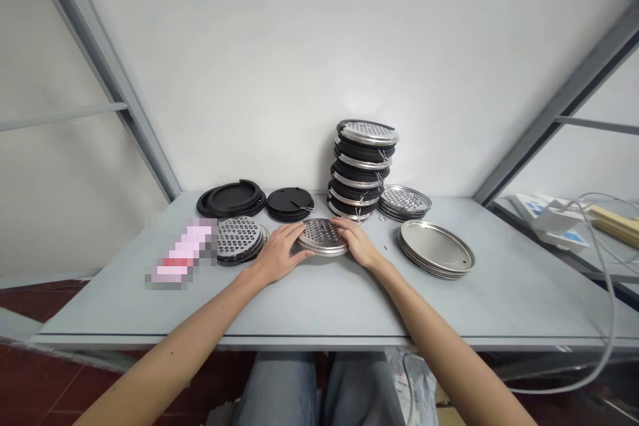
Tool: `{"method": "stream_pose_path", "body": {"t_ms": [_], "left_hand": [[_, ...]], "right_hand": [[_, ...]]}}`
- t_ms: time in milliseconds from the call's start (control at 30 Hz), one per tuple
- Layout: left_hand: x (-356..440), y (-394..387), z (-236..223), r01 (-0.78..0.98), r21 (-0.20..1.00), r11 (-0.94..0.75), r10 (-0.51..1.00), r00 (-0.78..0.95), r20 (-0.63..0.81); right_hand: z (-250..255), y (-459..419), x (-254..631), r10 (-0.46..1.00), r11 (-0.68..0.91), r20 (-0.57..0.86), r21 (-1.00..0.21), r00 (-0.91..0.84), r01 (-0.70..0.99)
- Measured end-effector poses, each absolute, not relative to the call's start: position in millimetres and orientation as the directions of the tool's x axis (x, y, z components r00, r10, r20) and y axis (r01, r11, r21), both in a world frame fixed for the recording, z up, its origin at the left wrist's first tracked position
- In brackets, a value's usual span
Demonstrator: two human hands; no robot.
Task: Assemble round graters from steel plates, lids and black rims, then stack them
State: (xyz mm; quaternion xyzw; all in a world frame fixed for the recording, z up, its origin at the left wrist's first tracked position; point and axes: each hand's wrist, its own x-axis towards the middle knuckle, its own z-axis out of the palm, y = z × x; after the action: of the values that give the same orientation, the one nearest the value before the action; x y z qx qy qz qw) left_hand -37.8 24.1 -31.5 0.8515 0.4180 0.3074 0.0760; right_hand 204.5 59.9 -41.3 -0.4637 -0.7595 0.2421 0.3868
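Note:
Between my hands, near the middle of the table, lies a round metal grater plate (322,233) with rows of holes, resting on one or more shiny metal rims. My left hand (281,249) grips its left edge, with the thumb along the near side. On the opposite edge my right hand (357,239) is closed, its fingers laid over the rim. Just left of my left hand sits a pile of grater discs (237,237) with larger holes. Behind the plate is a stack of black round discs (289,202), with a thin wire clip (310,208) at its right.
A tall stack of black-and-metal round assemblies (363,170) stands behind my right hand. To its right are coarse grater plates (405,200) and plain metal discs (436,246). Black rings (232,198) lie back left. A white cable (612,306) hangs at the table's right.

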Motion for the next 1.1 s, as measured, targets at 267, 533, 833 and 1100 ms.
{"method": "stream_pose_path", "body": {"t_ms": [267, 533, 833, 1100], "left_hand": [[-40.4, 29.1, -34.2, 0.643, 0.543, -0.541, 0.83, 0.303, 0.468], [-40.9, 25.0, -29.1, 0.592, 0.593, -0.546, 0.834, 0.315, 0.454], [-39.5, 29.0, -31.8, 0.534, 0.638, -0.556, 0.83, 0.309, 0.465], [-36.8, 25.9, -26.2, 0.432, 0.736, -0.522, 0.853, 0.258, 0.454]], "right_hand": [[-16.4, 39.2, 209.5, 0.818, 0.575, 0.519, -0.738, -0.246, 0.353], [-25.0, 43.7, 209.3, 0.769, 0.621, 0.615, -0.654, -0.175, 0.432], [-19.4, 40.7, 207.8, 0.792, 0.587, 0.6, -0.692, -0.118, 0.421], [-17.2, 45.2, 206.1, 0.873, 0.484, 0.454, -0.852, -0.181, 0.198]]}}
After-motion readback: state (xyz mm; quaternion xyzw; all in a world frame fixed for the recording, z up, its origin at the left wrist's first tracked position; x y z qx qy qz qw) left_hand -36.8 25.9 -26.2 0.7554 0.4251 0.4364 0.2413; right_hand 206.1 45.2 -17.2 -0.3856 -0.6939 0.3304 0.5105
